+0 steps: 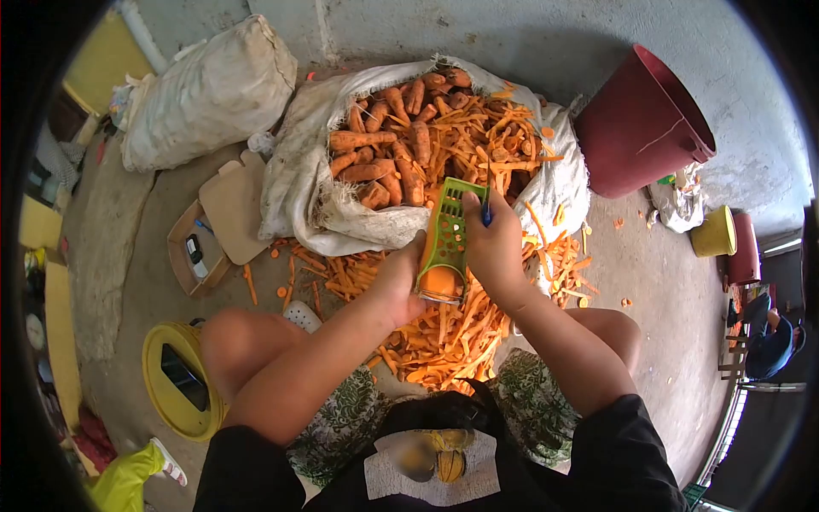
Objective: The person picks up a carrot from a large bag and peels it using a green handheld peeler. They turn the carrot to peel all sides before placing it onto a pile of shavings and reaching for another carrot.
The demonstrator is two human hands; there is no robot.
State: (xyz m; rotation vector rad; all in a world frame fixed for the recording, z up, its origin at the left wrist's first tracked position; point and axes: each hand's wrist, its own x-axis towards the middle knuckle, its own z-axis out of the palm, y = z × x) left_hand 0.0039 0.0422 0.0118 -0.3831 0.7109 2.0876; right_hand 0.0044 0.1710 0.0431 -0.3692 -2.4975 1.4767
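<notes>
Centrally, just in front of the person's knees, the green slicer is held tilted, with its upper end toward the open sack and its lower end toward the body.

Left hand: closed around the lower end of the slicer, with the fingers wrapped around its left edge. A carrot piece sits at that lower end, touching the slicer.

Right hand: closed on the upper right side of the slicer, with the fingers curled over its top edge. A small blue item shows between the fingers; what it is cannot be determined.

Directly below the slicer, a pile of carrot strips lies on the floor between the knees. More strips are scattered to both sides.

The open sack lies just beyond the hands and contains whole carrots on its left side and cut strips on its right.

Surroundings:
- A closed sack lies to the upper left.
- A maroon bucket is tipped against the wall at the upper right.
- A cardboard box rests beside the open sack.
- A yellow basin sits beside the left knee.
</notes>
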